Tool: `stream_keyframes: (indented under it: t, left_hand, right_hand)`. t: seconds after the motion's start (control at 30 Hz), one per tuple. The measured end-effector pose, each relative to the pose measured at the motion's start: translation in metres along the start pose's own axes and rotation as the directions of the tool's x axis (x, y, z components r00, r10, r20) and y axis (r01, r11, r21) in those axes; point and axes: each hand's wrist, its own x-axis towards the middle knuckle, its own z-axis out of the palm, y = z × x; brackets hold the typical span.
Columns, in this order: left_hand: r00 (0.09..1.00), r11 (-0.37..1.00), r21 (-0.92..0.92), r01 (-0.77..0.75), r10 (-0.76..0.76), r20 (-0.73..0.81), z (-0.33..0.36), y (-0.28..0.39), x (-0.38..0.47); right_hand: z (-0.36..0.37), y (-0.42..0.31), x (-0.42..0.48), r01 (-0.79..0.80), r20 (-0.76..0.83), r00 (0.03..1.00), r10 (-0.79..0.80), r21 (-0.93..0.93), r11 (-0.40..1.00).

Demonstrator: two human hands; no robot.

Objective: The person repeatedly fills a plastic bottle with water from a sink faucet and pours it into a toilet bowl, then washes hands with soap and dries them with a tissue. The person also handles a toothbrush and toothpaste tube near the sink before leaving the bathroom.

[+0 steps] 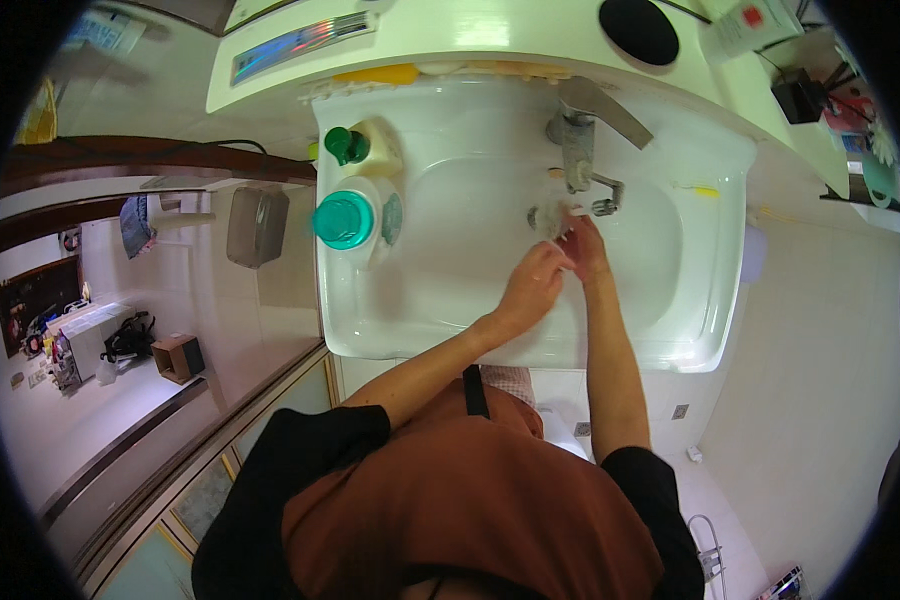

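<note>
Over the white washbasin [645, 300], my left hand [534, 283] and my right hand [589, 251] meet below the tap [577, 142]. A small whitish, translucent thing [551, 218] is at my right fingertips, blurred, so its kind is unclear. My right fingers close around its near side. My left fingers are curled and touch the right ones; whether they grip anything is hidden. Attached to the tap's spout is a jointed metal swivel extension [607, 196]. The drain [532, 217] shows just left of the whitish thing.
On the basin's left rim stand a pump bottle [379, 146] with a green head and a white bottle [356, 217] with a teal cap. Behind the basin runs a pale shelf [487, 30] bearing a shiny flat pack [300, 46] and a black disc [639, 31]. A doorway opens at left.
</note>
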Motion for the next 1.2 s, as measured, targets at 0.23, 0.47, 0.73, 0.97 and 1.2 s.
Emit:
stream_keyframes:
  t: [0.23,0.47,0.73,0.97,1.2]
  left_hand:
    - [0.587,0.178,-0.788,0.589,-0.765,0.266,-0.035,-0.085,0.011]
    - [0.715,-0.203,-0.908,0.367,-0.563,0.415,0.001,-0.098,0.048]
    - [0.708,-0.291,-0.859,0.421,-0.486,0.512,0.006,-0.084,0.057]
    - [0.603,-0.134,-0.878,0.46,-0.678,0.42,0.027,-0.095,0.061]
    - [0.658,0.03,-0.872,0.488,-0.669,0.345,0.032,-0.081,0.048]
  right_hand:
    - [0.069,-0.023,0.025,0.11,-0.039,0.99,-0.133,-0.357,0.927]
    - [0.091,0.008,-0.025,0.311,0.113,0.826,-0.553,-0.909,0.278]
    - [0.089,0.009,0.007,0.036,-0.046,0.712,-0.7,-0.994,0.103]
    - [0.087,0.008,0.005,0.049,-0.165,0.662,-0.731,-0.964,0.262]
    - [0.074,-0.007,0.025,-0.056,-0.395,0.685,-0.612,-0.866,0.496]
